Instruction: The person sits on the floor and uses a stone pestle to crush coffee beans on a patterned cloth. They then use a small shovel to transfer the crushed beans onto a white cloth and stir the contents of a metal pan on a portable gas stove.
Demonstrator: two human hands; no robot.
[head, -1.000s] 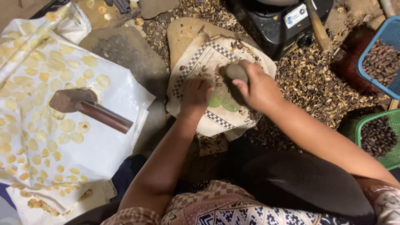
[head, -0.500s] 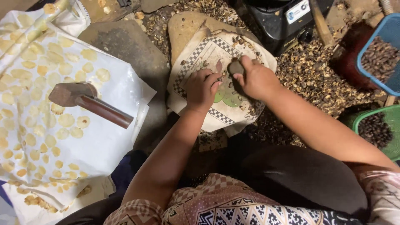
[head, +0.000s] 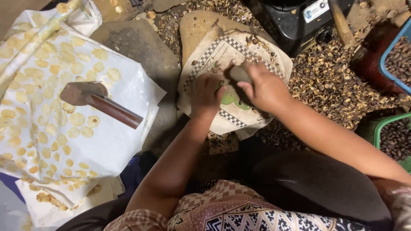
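- Head view, landmark = patterned cloth [head: 214, 55] draped over a flat stone slab [head: 195, 25].
- Right hand [head: 265, 87] sits over the cloth centre, fingers wrapped tight around a dark oblong stone [head: 239, 73], raised just above the cloth.
- Left hand [head: 207, 92] rests on the cloth just left of that stone, fingers [head: 204, 81] curled down and close together; it looks like they pin something small, but what is under them is hidden, cannot tell.
- Green flattened discs [head: 229, 97] lie on the cloth between and under the two hands.
- Risk: left fingertips sit right beside the stone's strike spot. Any sideways drift of the stone, it lands on a finger.
- Risk: cloth is loose on the slab. If it slips, the piece being held skids off into the shell litter [head: 325, 81] right of the cloth.
- Risk: hard hit could shatter the piece or scatter fragments instead of flattening it.
- Left of the cloth: white sheet [head: 128, 137] covered with pale flattened discs [head: 77, 119]; a wooden-handled hammer [head: 100, 102] lies on it, untouched, well apart from both hands.
- Right of the cloth: blue basket [head: 385, 72] and green basket [head: 379, 132] of dark nuts; black appliance [head: 295, 21] above-right.
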